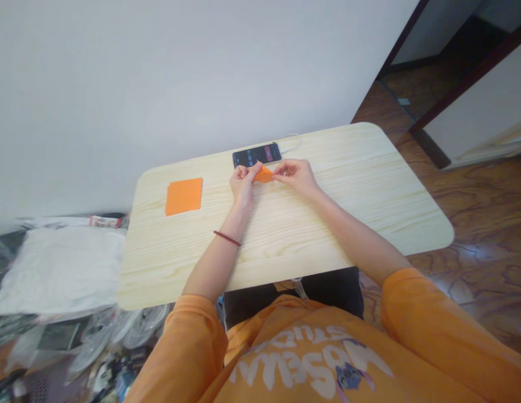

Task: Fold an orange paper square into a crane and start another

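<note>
1. Orange paper piece (264, 174), small and folded, sits between the two hands, over the pale wood-grain table (285, 235) and just in front of the phone (252, 155).
2. Left hand (242, 183): thumb and fingers pinch the piece's left end, the thumb lying along its upper edge; a red bracelet (227, 238) circles this wrist.
3. Right hand (297, 176): thumb and index fingertip grip the narrow right tip, the other fingers curled.
4. Between both sets of fingertips, the piece's middle shows uncovered; whether its underside touches the table, I cannot tell.
5. Well apart, left of the left hand, lies a square orange stack (184, 196).
</note>
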### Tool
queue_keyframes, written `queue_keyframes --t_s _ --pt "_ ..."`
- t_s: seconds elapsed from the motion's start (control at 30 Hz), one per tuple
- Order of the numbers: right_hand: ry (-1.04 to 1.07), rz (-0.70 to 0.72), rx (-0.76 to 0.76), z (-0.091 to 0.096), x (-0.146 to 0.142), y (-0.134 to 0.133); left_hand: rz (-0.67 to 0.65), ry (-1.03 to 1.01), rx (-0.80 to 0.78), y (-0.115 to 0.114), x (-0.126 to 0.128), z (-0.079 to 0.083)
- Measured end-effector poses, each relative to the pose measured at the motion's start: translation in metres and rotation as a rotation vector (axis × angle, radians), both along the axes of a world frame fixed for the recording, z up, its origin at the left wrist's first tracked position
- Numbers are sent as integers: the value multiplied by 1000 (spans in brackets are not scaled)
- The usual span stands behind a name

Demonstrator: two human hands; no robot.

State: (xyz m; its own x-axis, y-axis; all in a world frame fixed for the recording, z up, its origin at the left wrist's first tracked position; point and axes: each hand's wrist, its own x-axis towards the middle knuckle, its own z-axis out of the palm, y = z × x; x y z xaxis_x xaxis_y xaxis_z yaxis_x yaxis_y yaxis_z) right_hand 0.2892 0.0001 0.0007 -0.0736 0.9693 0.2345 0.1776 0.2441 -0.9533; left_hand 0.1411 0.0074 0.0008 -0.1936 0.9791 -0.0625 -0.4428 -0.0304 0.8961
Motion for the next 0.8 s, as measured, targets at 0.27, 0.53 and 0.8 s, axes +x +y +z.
queue_keyframes --t_s 0.27,0.53,0.8 --pt "156 -11 -53 3 2 5 -98 53 49 -3 0 2" --pt "215 26 -95 3 3 4 -161 263 163 -5 2 -8" --pt "206 46 -122 5 1 3 -154 365 165 -5 1 -8"
